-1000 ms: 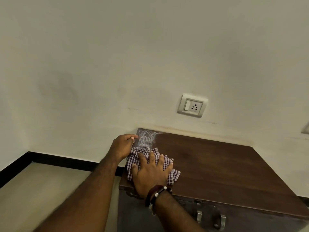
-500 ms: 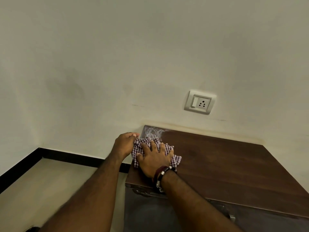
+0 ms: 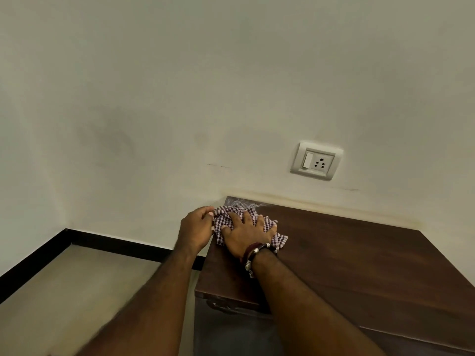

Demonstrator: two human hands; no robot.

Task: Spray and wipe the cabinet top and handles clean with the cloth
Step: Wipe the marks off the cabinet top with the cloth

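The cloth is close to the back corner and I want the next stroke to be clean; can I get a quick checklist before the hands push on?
1. Right hand flat on the checked cloth: ok.
2. Left hand grip on the cloth's left edge: ok, fingers pinch it.
3. Cloth lying on the cabinet top, not hanging off: ok.
4. White smear at the back left corner wiped: not ok, it shows just beyond the cloth.
5. Wall socket clear of the stroke: ok, it sits above the top.
6. Handles wiped: cannot tell, only part of one handle shows.
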